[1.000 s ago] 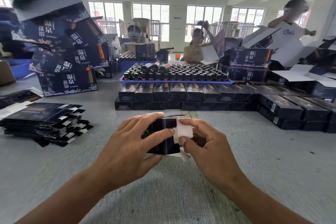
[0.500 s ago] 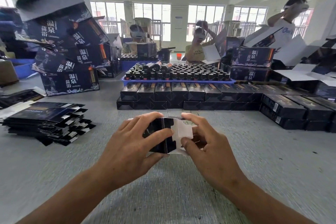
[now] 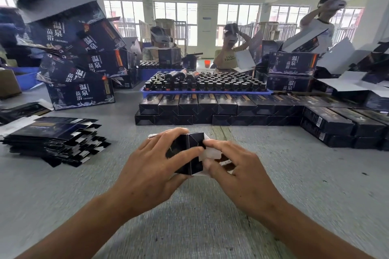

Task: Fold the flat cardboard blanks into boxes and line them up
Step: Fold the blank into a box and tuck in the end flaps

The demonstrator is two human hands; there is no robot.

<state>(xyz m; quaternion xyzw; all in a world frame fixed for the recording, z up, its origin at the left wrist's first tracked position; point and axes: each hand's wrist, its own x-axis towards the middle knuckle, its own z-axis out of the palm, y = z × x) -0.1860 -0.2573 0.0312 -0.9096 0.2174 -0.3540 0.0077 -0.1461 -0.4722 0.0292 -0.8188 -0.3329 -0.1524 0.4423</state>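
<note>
Flap (image 3: 211, 153) folded lower; box (image 3: 187, 153) between both hands (gripped).

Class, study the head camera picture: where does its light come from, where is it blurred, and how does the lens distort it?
Head view: daylight enters through the rear windows; streaky motion blur smears the table near the forearms; wide-angle distortion tilts the large printed boxes at left; the small box stays fairly sharp.
</note>
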